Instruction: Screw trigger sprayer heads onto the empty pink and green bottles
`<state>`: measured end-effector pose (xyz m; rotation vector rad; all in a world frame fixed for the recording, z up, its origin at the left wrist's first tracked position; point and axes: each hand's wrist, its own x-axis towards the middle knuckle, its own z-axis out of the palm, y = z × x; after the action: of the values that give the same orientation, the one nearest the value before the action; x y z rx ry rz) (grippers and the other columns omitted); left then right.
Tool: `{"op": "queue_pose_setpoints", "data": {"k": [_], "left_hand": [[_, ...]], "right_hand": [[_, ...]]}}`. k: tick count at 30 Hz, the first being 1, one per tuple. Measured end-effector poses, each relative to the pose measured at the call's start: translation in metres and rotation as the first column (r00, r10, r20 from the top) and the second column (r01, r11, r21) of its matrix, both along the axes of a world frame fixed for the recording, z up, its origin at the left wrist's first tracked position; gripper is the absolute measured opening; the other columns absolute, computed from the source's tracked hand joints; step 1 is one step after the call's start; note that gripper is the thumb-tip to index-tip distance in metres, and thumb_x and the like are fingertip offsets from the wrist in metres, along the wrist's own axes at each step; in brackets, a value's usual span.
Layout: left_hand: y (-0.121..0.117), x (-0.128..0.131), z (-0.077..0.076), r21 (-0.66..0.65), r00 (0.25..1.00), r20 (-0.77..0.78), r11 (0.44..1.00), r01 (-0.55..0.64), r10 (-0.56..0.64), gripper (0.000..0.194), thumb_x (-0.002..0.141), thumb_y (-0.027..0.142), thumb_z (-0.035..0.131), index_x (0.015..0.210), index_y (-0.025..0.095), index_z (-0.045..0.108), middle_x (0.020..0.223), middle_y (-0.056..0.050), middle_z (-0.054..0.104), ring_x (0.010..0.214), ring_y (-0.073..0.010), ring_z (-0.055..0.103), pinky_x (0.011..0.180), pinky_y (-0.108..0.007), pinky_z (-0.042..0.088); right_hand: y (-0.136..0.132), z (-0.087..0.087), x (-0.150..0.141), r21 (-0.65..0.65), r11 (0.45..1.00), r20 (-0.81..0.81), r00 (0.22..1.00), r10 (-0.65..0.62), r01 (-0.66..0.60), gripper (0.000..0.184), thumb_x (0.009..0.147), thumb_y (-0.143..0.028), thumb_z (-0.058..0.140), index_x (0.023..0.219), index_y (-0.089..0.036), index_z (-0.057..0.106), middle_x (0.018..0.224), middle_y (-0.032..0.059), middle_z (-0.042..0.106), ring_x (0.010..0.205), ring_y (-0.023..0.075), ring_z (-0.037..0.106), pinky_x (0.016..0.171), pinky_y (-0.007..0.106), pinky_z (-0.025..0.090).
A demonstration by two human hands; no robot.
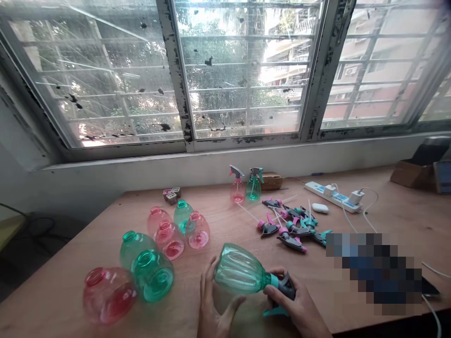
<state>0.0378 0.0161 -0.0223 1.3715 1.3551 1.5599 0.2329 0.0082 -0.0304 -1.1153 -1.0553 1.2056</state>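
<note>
Curling the right hand (305,305) around the neck end of a translucent green spray bottle (241,270), pinching near the teal collar (274,280) and gray trigger sprayer head (287,286) with closed fingers. Opening the left hand (214,310) in a loose curve around the base end, spreading the thumb away from the wall, and possibly touching the base with the fingers; not showing clearly enough to tell. Holding the bottle between both hands, above the near tabletop (218,223), on its side. Running its long axis from the right-hand grip leftward and slightly away, thus pointing the base past the left fingers. Bringing the right hand nearer to the collar, the left nearer to the base. Working to the right of open-necked pink bottles (109,300) and green bottles (153,281), and on the near side of loose trigger sprayers (292,243). Facing, farther off, an upright pink spray bottle (237,190) and, just beside it, an upright green one (253,188).
</note>
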Motion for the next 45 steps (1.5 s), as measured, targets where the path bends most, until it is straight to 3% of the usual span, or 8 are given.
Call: {"op": "queue_pose_setpoints", "data": {"k": [3,8,12,17,28,33,41,45], "left_hand": [[-0.0011,-0.0007,-0.003,-0.106,0.996,0.081,0.994,0.039,-0.03,0.078,0.063,0.048,0.086,0.13,0.024,0.054,0.129,-0.01,0.065,0.132,-0.0371,0.054,0.116,-0.05,0.034],[0.0007,-0.0013,-0.0017,-0.136,0.978,0.207,0.989,0.057,-0.028,0.069,0.071,0.05,0.08,0.127,0.022,0.051,0.133,-0.013,0.062,0.131,-0.0354,0.055,0.114,-0.05,0.037],[0.0022,-0.0002,-0.0009,-0.006,0.986,0.158,0.999,0.053,-0.051,0.061,0.071,0.041,0.082,0.125,0.026,0.057,0.153,-0.008,0.046,0.144,-0.0329,0.039,0.121,-0.047,0.027],[-0.0017,0.0009,-0.0016,-0.117,0.991,0.113,0.99,0.083,-0.07,0.075,0.066,0.046,0.085,0.13,0.024,0.051,0.133,-0.01,0.063,0.132,-0.0347,0.053,0.116,-0.048,0.035],[-0.0014,0.0034,0.0029,-0.102,0.979,0.187,0.99,0.097,-0.076,0.062,0.074,0.045,0.078,0.128,0.027,0.054,0.139,-0.008,0.06,0.134,-0.0327,0.052,0.115,-0.045,0.037],[-0.0045,0.0025,0.0031,-0.112,0.99,0.137,0.993,0.041,-0.025,0.082,0.063,0.049,0.086,0.132,0.023,0.05,0.137,-0.011,0.06,0.136,-0.0359,0.049,0.118,-0.049,0.032],[-0.0017,-0.001,0.003,-0.097,0.983,0.163,0.991,0.096,-0.08,0.066,0.074,0.045,0.08,0.131,0.026,0.053,0.138,-0.009,0.061,0.135,-0.0341,0.051,0.118,-0.048,0.034],[-0.0065,0.0018,0.0057,-0.085,0.993,0.108,0.995,0.057,-0.047,0.077,0.065,0.046,0.085,0.132,0.027,0.051,0.139,-0.008,0.061,0.138,-0.0346,0.048,0.118,-0.047,0.033]], "right_hand": [[-0.0018,0.0027,-0.0023,0.015,0.999,0.043,0.999,0.028,-0.028,0.042,0.071,-0.051,0.083,0.094,-0.018,0.071,0.07,0.0013,0.069,0.062,0.0212,0.064,0.059,0.032,0.055],[-0.0028,0.003,-0.005,0.026,0.999,0.03,0.999,-0.02,0.019,0.043,0.067,-0.052,0.085,0.092,-0.019,0.071,0.07,0.0014,0.07,0.06,0.0207,0.064,0.056,0.031,0.054],[0.0006,-0.0001,-0.0017,0.001,1.0,-0.048,0.998,-0.03,0.03,0.049,0.07,-0.056,0.083,0.097,-0.018,0.067,0.056,-0.0016,0.066,0.052,0.0204,0.063,0.055,0.031,0.053],[0.0018,-0.0033,-0.0001,0.006,1.0,-0.102,0.995,-0.012,0.013,0.048,0.069,-0.051,0.086,0.097,-0.018,0.067,0.061,-0.0025,0.066,0.053,0.0187,0.064,0.054,0.029,0.051],[0.0019,-0.0031,0.0031,0.008,0.999,-0.103,0.994,0.037,-0.036,0.044,0.077,-0.049,0.081,0.101,-0.016,0.064,0.057,-0.0022,0.067,0.054,0.0175,0.062,0.056,0.029,0.049],[0.0013,-0.0042,0.0021,0.025,0.999,-0.02,0.999,0.046,-0.045,0.041,0.076,-0.048,0.082,0.098,-0.018,0.065,0.069,-0.0014,0.067,0.059,0.0185,0.064,0.059,0.03,0.052],[0.0,-0.0004,0.0045,0.011,0.997,-0.03,0.996,0.083,-0.082,0.039,0.081,-0.047,0.078,0.101,-0.017,0.064,0.063,-0.0018,0.067,0.06,0.0197,0.065,0.062,0.032,0.052],[-0.0009,0.0019,0.0045,0.015,0.997,-0.015,0.997,0.081,-0.081,0.039,0.079,-0.047,0.079,0.1,-0.019,0.064,0.07,-0.0012,0.068,0.061,0.0197,0.066,0.062,0.032,0.053]]}}
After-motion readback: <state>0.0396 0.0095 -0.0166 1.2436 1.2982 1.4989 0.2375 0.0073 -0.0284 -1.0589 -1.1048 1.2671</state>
